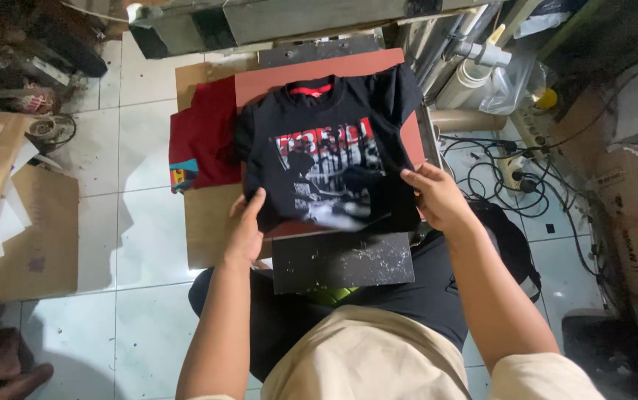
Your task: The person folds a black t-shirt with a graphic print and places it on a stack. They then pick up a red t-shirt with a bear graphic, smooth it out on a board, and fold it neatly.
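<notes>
The black T-shirt (pixel 326 159) lies face up on the reddish-brown platen (pixel 367 70) of a heat press, its red-lined collar pointing away from the person and its printed front, a red, white and grey picture, turned upward. The left hand (pixel 245 230) grips the shirt's lower left edge, thumb on top of the cloth and fingers tucked under it. The right hand (pixel 433 194) pinches the lower right edge in the same way, thumb lying over the fabric. Both hands are closed on the hem, well apart from each other, with the print between them. A dark red garment (pixel 204 137) lies just beside the shirt on the left, partly under its sleeve, on a sheet of cardboard (pixel 208 222). Below the platen a black speckled panel (pixel 341 261) sits in front of the person's lap. Tangled black cables (pixel 496 174) and a power strip lie on the white tiled floor (pixel 134 237) to the right.
</notes>
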